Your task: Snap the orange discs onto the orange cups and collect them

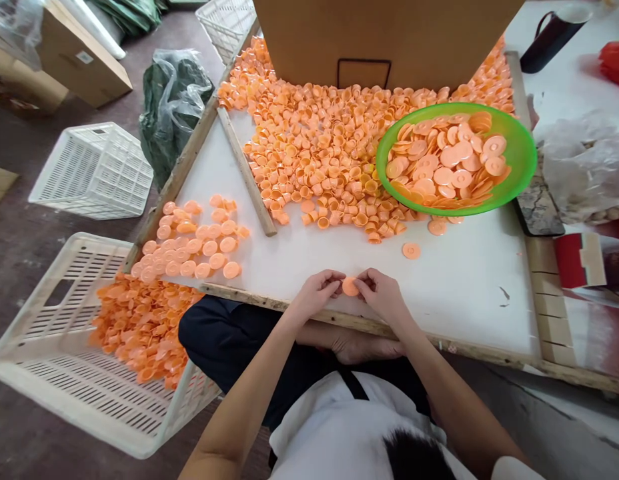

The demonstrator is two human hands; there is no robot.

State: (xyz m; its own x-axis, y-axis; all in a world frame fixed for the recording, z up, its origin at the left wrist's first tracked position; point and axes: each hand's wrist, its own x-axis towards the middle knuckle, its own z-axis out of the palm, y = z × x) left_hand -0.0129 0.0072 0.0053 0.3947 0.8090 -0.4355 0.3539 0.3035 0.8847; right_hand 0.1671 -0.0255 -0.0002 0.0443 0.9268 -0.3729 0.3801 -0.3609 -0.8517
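Note:
My left hand [317, 291] and my right hand [382, 293] meet at the near edge of the white table [459, 280]. Both pinch one small orange plastic piece [350, 287] between their fingertips. Ahead lies a big heap of small orange cups [314, 147]. A green bowl [519, 157] at the right holds flat orange discs [447, 163]. A cluster of assembled orange pieces [194, 243] sits on the table's left part. One loose disc [411, 250] lies just beyond my right hand.
A white plastic crate [54, 360] at the lower left holds more orange pieces [139, 323]. A wooden stick [245, 172] divides the table. A cardboard box [384, 37] stands at the back. Another white crate [92, 170] and a bagged bundle [172, 107] lie on the floor.

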